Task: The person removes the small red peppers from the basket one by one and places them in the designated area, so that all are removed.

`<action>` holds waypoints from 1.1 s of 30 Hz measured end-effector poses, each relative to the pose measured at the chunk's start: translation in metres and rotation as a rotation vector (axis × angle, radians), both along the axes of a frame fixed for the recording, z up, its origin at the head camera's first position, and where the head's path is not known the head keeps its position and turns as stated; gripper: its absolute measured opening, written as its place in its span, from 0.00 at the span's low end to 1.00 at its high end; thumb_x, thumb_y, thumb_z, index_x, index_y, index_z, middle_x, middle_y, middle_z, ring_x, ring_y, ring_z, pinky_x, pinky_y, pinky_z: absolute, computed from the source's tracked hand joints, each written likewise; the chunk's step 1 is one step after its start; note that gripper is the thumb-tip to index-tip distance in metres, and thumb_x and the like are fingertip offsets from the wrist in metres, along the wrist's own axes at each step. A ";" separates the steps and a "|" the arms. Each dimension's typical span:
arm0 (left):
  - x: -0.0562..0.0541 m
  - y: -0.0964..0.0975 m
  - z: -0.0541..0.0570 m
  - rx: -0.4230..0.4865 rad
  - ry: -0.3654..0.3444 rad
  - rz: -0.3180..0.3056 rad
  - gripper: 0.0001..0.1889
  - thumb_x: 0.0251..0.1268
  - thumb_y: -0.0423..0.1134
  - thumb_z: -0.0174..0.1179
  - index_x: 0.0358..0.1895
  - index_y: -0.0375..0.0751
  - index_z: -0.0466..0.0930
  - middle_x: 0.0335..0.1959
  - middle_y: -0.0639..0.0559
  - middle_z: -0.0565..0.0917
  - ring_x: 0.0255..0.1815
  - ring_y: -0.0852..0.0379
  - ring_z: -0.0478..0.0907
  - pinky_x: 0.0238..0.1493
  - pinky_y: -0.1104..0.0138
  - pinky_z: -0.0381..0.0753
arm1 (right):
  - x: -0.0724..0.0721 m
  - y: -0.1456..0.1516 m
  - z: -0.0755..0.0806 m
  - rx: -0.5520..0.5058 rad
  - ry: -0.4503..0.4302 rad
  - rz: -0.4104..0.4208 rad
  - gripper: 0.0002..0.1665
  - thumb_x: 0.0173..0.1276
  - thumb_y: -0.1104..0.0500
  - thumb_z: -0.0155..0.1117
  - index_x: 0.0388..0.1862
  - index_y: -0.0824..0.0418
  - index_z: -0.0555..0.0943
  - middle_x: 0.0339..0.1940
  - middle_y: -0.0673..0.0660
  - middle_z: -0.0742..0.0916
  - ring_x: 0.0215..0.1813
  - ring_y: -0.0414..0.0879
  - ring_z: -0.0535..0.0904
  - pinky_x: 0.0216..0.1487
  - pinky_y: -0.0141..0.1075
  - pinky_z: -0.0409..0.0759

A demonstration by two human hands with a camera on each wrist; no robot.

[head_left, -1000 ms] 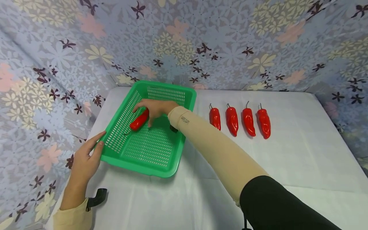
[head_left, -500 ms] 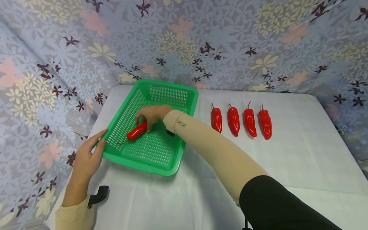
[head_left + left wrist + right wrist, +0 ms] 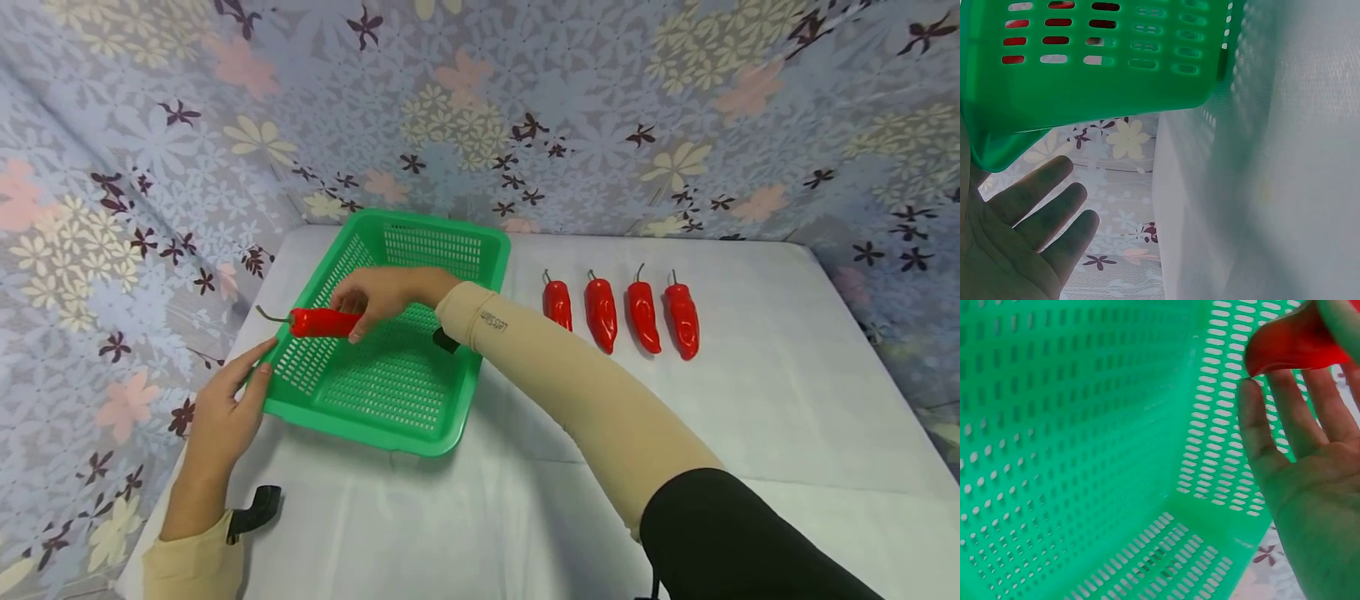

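Observation:
My right hand (image 3: 378, 296) holds a red chili pepper (image 3: 322, 322) by its lower end, raised over the left side of a green plastic basket (image 3: 450, 437). The pepper's green stem points left, out past the rim. In the right wrist view the pepper (image 3: 1291, 340) lies between thumb and fingers, its tip showing. My left hand (image 3: 228, 408) pinches the basket's near left corner with thumb and index finger. The left wrist view shows the other fingers (image 3: 1054, 228) of that hand stretched out below the rim.
Several red peppers (image 3: 602, 315) lie in a row on the white-covered table (image 3: 787, 375) right of the basket, stems away from me. My right forearm (image 3: 577, 392) crosses in front of the leftmost one. Floral cloth (image 3: 600, 125) hangs behind and at the sides.
The pepper has been lifted from the basket's floor and moved up and left, its stem swinging level. The left hand has stayed on the basket's corner.

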State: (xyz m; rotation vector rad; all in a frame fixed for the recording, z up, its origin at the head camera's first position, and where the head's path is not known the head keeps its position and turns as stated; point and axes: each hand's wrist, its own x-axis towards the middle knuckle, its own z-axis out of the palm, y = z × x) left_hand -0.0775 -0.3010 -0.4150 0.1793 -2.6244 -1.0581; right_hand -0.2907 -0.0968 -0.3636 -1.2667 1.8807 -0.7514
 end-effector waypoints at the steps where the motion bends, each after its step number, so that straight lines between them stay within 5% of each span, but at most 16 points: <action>1: 0.000 0.000 0.000 -0.002 -0.006 0.002 0.22 0.81 0.45 0.48 0.72 0.48 0.73 0.69 0.37 0.74 0.69 0.33 0.68 0.64 0.34 0.64 | 0.002 -0.001 0.002 -0.021 -0.015 -0.012 0.25 0.62 0.59 0.77 0.58 0.60 0.81 0.51 0.51 0.86 0.53 0.44 0.82 0.55 0.34 0.78; 16: 0.000 -0.001 -0.002 0.005 -0.017 0.001 0.23 0.81 0.47 0.47 0.73 0.49 0.72 0.69 0.38 0.74 0.69 0.33 0.68 0.64 0.33 0.64 | 0.010 0.011 0.019 -0.128 -0.001 -0.195 0.31 0.65 0.52 0.75 0.64 0.61 0.78 0.52 0.53 0.86 0.52 0.45 0.82 0.47 0.36 0.83; 24: 0.000 -0.001 -0.002 0.010 0.012 -0.010 0.22 0.80 0.46 0.49 0.72 0.48 0.74 0.69 0.39 0.74 0.69 0.34 0.69 0.64 0.35 0.66 | 0.007 0.040 0.034 -0.202 0.010 -0.376 0.31 0.59 0.53 0.79 0.59 0.61 0.81 0.39 0.54 0.89 0.39 0.47 0.86 0.40 0.38 0.85; 33: 0.001 -0.001 -0.002 0.013 0.026 -0.016 0.22 0.80 0.45 0.49 0.71 0.48 0.74 0.68 0.37 0.74 0.68 0.33 0.69 0.64 0.35 0.66 | 0.007 0.086 0.049 -0.253 0.143 -0.600 0.44 0.58 0.52 0.80 0.73 0.51 0.72 0.35 0.54 0.88 0.35 0.47 0.85 0.37 0.41 0.85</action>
